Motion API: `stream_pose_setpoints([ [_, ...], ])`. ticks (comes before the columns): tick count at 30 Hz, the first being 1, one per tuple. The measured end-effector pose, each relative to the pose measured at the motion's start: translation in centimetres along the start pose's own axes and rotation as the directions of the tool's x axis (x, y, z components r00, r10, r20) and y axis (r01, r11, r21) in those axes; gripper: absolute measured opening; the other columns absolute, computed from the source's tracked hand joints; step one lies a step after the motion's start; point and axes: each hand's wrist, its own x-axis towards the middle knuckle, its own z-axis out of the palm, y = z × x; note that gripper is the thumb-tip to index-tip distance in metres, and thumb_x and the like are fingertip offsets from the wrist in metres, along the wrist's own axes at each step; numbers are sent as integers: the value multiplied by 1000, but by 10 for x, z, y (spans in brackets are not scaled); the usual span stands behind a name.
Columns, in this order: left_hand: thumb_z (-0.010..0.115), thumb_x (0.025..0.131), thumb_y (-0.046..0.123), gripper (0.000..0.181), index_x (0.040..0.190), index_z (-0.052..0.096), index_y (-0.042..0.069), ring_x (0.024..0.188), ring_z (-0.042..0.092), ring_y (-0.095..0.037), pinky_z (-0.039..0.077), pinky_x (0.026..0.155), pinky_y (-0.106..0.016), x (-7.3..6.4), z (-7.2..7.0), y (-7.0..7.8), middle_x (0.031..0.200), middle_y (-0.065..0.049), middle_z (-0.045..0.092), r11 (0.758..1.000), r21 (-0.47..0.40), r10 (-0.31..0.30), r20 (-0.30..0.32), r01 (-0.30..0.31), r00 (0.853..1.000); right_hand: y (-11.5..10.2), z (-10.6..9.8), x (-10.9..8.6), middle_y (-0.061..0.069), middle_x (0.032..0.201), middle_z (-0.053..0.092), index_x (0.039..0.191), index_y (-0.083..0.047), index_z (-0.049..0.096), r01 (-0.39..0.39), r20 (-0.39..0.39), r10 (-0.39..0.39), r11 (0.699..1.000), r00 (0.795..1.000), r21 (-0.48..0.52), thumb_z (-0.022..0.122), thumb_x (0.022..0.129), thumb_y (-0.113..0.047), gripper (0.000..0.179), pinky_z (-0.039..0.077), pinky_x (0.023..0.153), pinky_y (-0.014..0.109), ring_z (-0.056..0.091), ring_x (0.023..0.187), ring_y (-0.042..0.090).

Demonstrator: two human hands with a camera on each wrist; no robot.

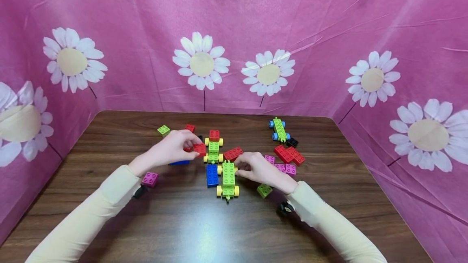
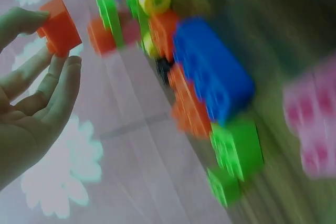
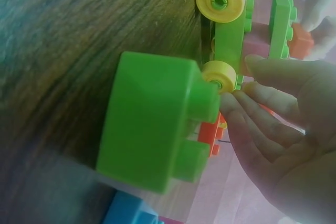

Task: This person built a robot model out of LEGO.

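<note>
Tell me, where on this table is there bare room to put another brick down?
The near table between the two sleeves is bare, as is the right strip beyond the red bricks. It is crowded around the left hand, right hand and yellow-wheeled green car.

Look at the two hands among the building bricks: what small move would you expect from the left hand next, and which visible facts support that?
Probably the left hand lowers the red brick it pinches onto the nearer green wheeled base. The brick is held just beside the other green base, which already carries a red brick, while the right hand touches the nearer base, whose studs are bare. That is only a judgement.
</note>
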Motion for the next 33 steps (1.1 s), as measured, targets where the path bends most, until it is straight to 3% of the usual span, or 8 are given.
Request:
stream_pose_setpoints([
  [8,76,83,17,25,106,73,7,83,65,-18,56,74,-30,12,25,26,96,-4,71,994,-53,96,72,-92,993,3,2,1,5,95,74,102,-6,71,-9,6,9,1000,1000,-6,74,88,-14,16,57,74,20,68,82,11],
  [18,76,84,19,27,107,70,8,90,66,-17,58,84,-34,20,44,37,101,-3,72,993,-96,89,152,-74,984,3,3,1,6,96,74,103,-6,71,-6,8,6,1000,1000,14,74,88,-12,16,57,74,22,68,82,11],
  [33,77,86,20,28,110,70,8,94,66,-21,58,82,-34,24,57,41,104,-6,70,995,-81,71,97,-63,993,5,2,2,7,94,74,102,-5,71,25,-24,-26,999,999,-31,75,87,-12,17,57,73,24,68,82,13],
])
